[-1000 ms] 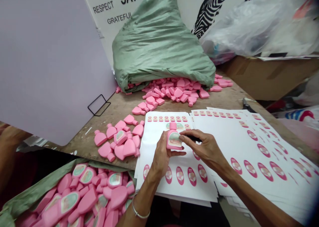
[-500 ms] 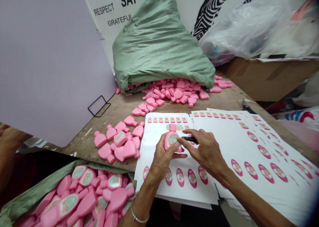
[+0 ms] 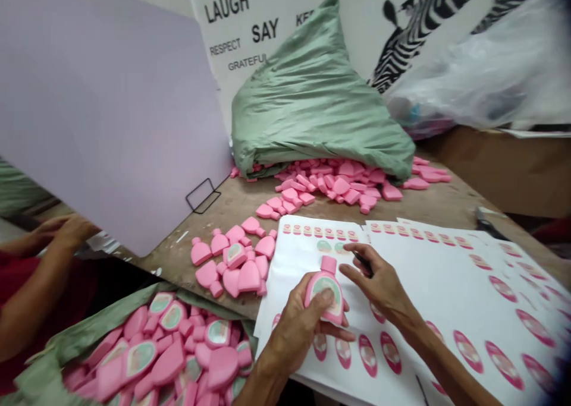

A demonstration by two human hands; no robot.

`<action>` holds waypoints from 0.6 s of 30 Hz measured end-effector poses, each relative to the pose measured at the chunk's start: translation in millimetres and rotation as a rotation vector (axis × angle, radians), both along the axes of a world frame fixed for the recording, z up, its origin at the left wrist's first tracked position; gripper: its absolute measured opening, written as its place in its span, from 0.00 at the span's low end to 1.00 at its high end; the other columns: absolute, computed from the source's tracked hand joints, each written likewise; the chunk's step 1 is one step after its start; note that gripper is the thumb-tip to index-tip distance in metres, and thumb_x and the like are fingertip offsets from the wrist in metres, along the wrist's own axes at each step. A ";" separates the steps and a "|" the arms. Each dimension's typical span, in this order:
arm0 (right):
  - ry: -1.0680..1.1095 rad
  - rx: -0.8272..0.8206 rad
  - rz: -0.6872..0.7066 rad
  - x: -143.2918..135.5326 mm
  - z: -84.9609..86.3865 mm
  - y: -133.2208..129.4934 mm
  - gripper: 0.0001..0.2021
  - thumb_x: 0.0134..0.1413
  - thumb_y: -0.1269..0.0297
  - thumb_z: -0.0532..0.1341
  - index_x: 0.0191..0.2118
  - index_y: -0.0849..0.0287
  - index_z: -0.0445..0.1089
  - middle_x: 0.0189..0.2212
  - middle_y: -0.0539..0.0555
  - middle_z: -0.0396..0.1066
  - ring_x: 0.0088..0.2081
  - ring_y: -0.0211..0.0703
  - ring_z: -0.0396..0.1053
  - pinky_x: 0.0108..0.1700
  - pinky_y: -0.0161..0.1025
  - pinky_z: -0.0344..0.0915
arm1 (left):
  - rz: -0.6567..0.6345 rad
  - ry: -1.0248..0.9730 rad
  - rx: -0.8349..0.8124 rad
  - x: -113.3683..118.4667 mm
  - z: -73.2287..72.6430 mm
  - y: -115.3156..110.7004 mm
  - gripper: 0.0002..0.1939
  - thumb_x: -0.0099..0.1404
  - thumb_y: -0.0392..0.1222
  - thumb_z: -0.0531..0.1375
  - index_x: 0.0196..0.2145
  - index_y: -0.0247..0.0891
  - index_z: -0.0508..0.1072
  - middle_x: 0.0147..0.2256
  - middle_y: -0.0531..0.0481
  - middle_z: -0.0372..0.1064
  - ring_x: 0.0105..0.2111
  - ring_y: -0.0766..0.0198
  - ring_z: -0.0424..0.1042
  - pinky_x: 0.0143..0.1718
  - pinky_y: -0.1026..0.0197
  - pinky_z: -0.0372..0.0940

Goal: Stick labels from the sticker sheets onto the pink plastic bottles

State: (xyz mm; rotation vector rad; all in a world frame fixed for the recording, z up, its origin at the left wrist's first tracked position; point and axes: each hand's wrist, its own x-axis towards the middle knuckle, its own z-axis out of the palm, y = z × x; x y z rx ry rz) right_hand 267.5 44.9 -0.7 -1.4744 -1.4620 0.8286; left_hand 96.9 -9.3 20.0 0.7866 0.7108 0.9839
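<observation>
A pink bottle (image 3: 329,282), cap up and bearing a green-centered label, sits in the grasp of your left hand (image 3: 307,317) above the label sheet (image 3: 285,269), your thumb pressed over its front. Your right hand (image 3: 386,287) grips a slim dark tool (image 3: 363,263) just beside the bottle; whether its fingertips touch the label sheet, you cannot tell. Rows of pink-edged stickers line the label sheet, and more printed sheets (image 3: 428,275) lie to its right. To its left on the bench (image 3: 401,207), loose bottles (image 3: 232,263) cluster, one labeled. Beyond the label sheet, a green sack (image 3: 316,109) stands over a heap of plain bottles (image 3: 341,186), with a wire stand (image 3: 203,196) farther left. Below and left of the label sheet, an open green bag (image 3: 89,323) holds many bottles, several labeled. Far left of it, another person's hands (image 3: 75,230) show past a lavender board (image 3: 102,97).
</observation>
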 end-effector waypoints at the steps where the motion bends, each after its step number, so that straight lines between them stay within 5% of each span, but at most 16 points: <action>1: -0.024 -0.011 0.004 0.7 -2.6 2.8 0.23 0.44 0.46 0.62 0.43 0.57 0.66 0.38 0.55 0.71 0.37 0.45 0.70 0.36 0.39 0.67 | 0.062 0.065 0.006 -4.3 -1.4 0.2 0.18 0.62 0.52 0.57 0.43 0.36 0.67 0.30 0.48 0.68 0.25 0.66 0.69 0.27 0.61 0.70; 5: -0.153 -0.005 0.101 -8.9 -10.2 16.0 0.19 0.50 0.46 0.58 0.36 0.57 0.70 0.26 0.52 0.70 0.28 0.42 0.67 0.28 0.37 0.64 | 0.413 0.457 0.132 -40.3 -5.6 5.0 0.16 0.61 0.53 0.57 0.38 0.38 0.71 0.28 0.49 0.69 0.24 0.64 0.69 0.28 0.62 0.67; 9: -0.261 -0.032 0.306 -38.4 -11.1 31.9 0.19 0.53 0.46 0.55 0.38 0.57 0.71 0.31 0.53 0.74 0.32 0.45 0.70 0.34 0.40 0.65 | 0.744 0.757 0.248 -119.2 -3.2 27.5 0.18 0.55 0.49 0.63 0.43 0.40 0.74 0.39 0.46 0.73 0.45 0.52 0.68 0.46 0.58 0.63; 14: -0.573 -0.075 0.465 -86.9 -10.9 69.9 0.44 0.38 0.46 0.65 0.61 0.60 0.54 0.56 0.64 0.63 0.54 0.58 0.63 0.50 0.50 0.60 | 0.737 0.873 0.317 -207.6 6.1 93.6 0.19 0.50 0.46 0.65 0.41 0.38 0.74 0.44 0.45 0.72 0.48 0.50 0.65 0.55 0.51 0.55; 18: -0.763 -0.114 0.630 -122.4 -5.7 103.1 0.46 0.31 0.45 0.68 0.57 0.62 0.56 0.49 0.66 0.68 0.49 0.61 0.66 0.45 0.48 0.62 | 0.680 0.673 0.294 -213.7 1.7 130.1 0.16 0.56 0.48 0.61 0.37 0.34 0.76 0.40 0.47 0.73 0.45 0.54 0.68 0.50 0.55 0.61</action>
